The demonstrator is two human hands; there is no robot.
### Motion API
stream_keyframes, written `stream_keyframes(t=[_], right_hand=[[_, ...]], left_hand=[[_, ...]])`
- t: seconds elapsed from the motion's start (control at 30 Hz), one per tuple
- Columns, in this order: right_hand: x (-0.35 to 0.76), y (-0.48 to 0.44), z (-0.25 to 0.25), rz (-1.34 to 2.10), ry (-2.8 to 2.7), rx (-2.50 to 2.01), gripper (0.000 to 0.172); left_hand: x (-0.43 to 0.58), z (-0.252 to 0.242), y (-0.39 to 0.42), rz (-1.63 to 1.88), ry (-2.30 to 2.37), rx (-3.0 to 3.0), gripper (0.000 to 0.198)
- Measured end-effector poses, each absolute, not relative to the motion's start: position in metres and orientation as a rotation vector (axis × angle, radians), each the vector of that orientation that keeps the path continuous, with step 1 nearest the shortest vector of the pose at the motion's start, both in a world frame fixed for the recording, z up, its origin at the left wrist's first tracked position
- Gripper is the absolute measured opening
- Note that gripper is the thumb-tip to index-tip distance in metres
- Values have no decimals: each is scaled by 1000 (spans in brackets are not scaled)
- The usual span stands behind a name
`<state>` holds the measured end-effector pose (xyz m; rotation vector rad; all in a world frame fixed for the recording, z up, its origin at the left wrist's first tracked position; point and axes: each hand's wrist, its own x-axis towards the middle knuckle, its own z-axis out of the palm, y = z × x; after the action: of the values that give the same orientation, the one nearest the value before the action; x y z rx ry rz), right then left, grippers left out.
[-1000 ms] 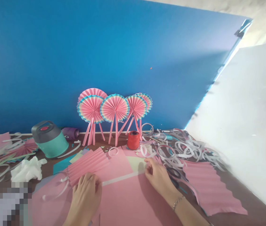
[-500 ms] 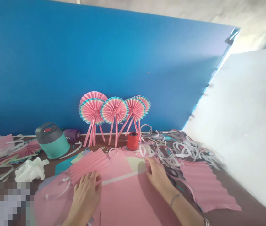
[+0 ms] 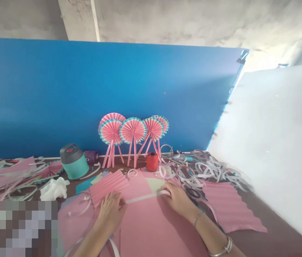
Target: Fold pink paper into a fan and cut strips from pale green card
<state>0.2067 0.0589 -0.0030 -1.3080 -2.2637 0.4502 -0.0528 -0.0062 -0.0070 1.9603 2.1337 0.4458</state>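
A thin white paper-like strip (image 3: 142,197) runs along the far edge of a large flat pink sheet (image 3: 161,228) in front of me. My left hand (image 3: 112,208) is closed at the strip's left end, its fingers bent and the thumb side turned toward the strip. At the other end, my right hand (image 3: 179,200) grips the strip, and a short white bit shows at its fingers. Beyond my left hand lies a pleated pink sheet (image 3: 109,187). Another pink paper and a pale yellow piece (image 3: 155,185) lie past the strip.
Pink pleated paper fans (image 3: 133,131) on legs stand against the blue panel (image 3: 86,82). Near them are a red spool (image 3: 152,162), a teal container (image 3: 75,162) and a purple bottle (image 3: 90,156). White curled strips (image 3: 206,169) and a wavy pink sheet (image 3: 235,207) lie right; crumpled white material (image 3: 54,189) lies left.
The view has tilted up and swung a little left. My right hand's fingers have curled in, and a white bit now shows at them. My left hand stays at the strip's left end.
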Motion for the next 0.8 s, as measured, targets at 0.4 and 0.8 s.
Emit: stream_keyframes(t=[0.4,0.8], right_hand=[[206,52,12,434,-2114,-1020,8],[166,22,20,148,-2354,-774,25]], left_hand=[[-52,-4,5,998,1720,1758,17],[-25,-2,-9,1169,1437,2119,12]])
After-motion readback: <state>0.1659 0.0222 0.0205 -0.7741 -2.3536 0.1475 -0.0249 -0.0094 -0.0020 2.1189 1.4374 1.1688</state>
